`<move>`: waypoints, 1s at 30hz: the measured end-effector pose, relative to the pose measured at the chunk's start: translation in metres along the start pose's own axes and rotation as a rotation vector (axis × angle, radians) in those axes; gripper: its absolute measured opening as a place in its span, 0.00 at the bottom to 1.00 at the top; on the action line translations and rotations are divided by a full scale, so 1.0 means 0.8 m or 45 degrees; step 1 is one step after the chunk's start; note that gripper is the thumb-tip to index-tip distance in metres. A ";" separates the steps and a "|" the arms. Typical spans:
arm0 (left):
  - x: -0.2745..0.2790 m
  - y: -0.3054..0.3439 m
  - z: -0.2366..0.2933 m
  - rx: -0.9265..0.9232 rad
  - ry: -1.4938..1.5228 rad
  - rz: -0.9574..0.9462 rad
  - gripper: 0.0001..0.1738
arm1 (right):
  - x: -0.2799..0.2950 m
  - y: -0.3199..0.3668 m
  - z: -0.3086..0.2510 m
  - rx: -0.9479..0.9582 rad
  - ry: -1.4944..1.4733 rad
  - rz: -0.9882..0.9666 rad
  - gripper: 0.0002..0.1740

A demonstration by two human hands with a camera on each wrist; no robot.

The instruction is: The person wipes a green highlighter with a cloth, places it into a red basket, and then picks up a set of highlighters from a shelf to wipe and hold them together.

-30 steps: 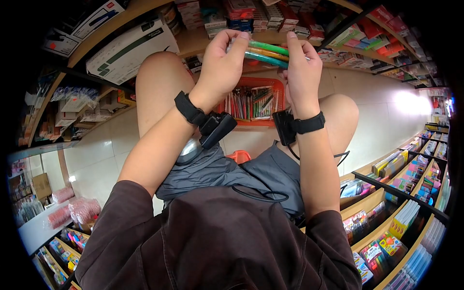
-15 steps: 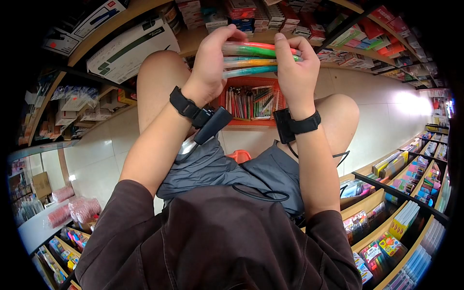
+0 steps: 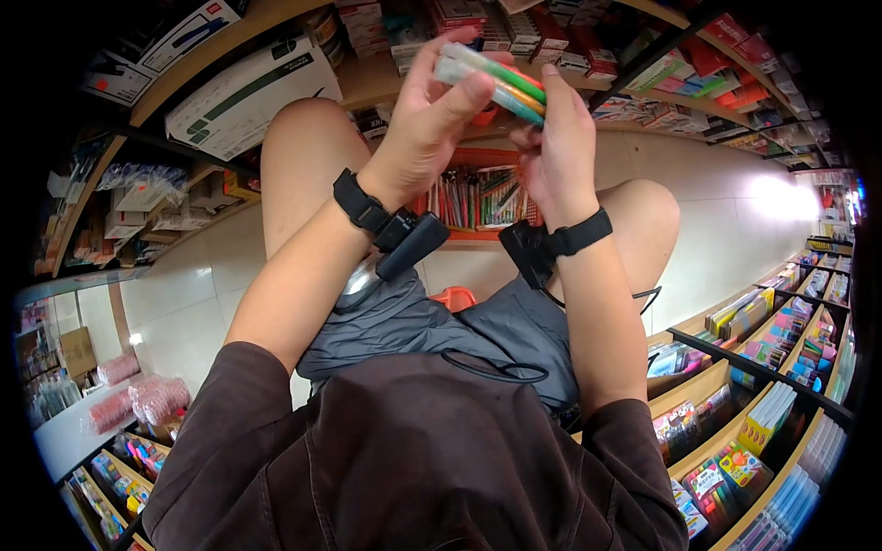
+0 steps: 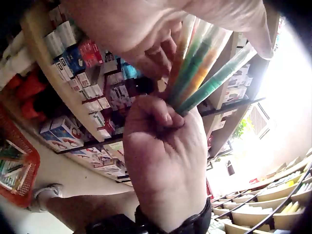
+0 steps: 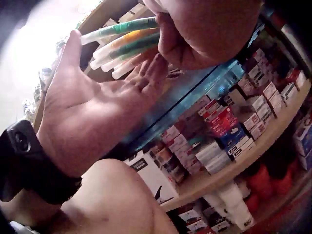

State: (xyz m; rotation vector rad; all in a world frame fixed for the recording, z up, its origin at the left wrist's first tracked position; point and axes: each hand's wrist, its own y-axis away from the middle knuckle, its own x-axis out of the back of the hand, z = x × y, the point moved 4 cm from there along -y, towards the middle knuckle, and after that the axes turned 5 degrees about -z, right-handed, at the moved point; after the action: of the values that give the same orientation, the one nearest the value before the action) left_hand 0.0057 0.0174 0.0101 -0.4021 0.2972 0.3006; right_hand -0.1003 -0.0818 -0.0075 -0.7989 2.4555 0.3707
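Note:
Several slim, pen-like tubes (image 3: pixel 496 75) in green, orange, teal and red, with clear ends, form a bundle between the two hands. My right hand (image 3: pixel 565 151) grips the bundle at its right end; its curled fingers show in the left wrist view around the lower ends of the tubes (image 4: pixel 214 83). Beside the clear ends, my left hand (image 3: pixel 424 124) has its thumb raised and fingers extended. In the right wrist view the left hand's fingers lie along the underside of the tubes (image 5: pixel 126 29), thumb tip at a clear end. The gripped ends are hidden.
Below the hands, a red plastic basket (image 3: pixel 464 235) full of pens stands on the tiled floor (image 3: pixel 634 266) between the knees. Shelves of small boxes (image 3: pixel 551 50) line the front, with a large white box (image 3: pixel 253 101) at left. Bins of stationery (image 3: pixel 717 477) are at right.
The tubes were roughly level and spread out half a second ago; now they are bunched and slope, clear ends up to the left. My left hand has loosened and turned its palm toward them.

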 end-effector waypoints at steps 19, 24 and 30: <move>0.017 -0.001 0.003 0.078 0.046 0.139 0.12 | -0.028 0.022 0.047 -0.345 0.072 -0.262 0.18; 0.026 -0.005 0.018 -0.044 0.104 0.295 0.16 | -0.032 0.017 0.040 -0.141 0.284 -0.558 0.22; 0.030 -0.007 0.017 -0.083 -0.216 0.237 0.16 | -0.035 0.021 0.048 0.392 0.899 -0.705 0.34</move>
State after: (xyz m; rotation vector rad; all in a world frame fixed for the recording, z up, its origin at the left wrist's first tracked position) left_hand 0.0327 0.0239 0.0157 -0.4113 0.1585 0.5251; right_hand -0.0759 -0.0404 -0.0217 -1.6038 2.6252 -0.5740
